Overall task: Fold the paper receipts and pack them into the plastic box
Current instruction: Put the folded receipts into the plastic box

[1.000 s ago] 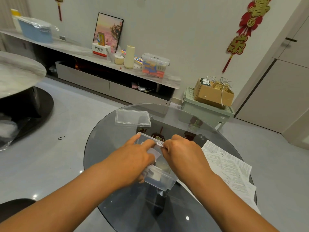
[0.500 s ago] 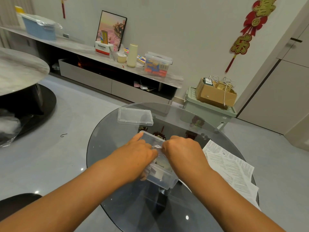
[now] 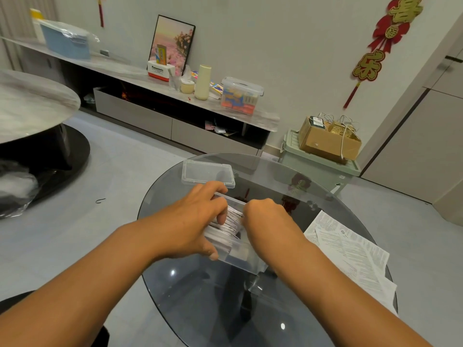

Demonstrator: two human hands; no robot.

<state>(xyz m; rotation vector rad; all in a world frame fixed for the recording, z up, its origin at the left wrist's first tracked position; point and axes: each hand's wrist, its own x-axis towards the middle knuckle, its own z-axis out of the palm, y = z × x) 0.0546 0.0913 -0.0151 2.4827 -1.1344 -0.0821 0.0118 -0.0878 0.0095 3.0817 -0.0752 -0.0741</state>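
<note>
A clear plastic box (image 3: 240,259) stands on the round glass table (image 3: 200,301), holding several folded paper receipts (image 3: 229,224). My left hand (image 3: 198,219) lies over the box's left side, fingers on the folded receipts and thumb against the box's near wall. My right hand (image 3: 265,219) is curled at the box's right side, its fingertips on the same folded receipts. The box's clear lid (image 3: 208,173) lies flat just beyond, apart from the box. Unfolded printed receipts (image 3: 350,251) lie on the table to the right.
A green storage bin (image 3: 318,169) with a cardboard box (image 3: 328,142) on top stands behind the table. A long low shelf (image 3: 160,78) with containers runs along the wall. A marble round table (image 3: 32,106) is at the left.
Both hands have pressed lower into the box and folded receipts now show between them. The view has tilted slightly; box and lid stay in place.
</note>
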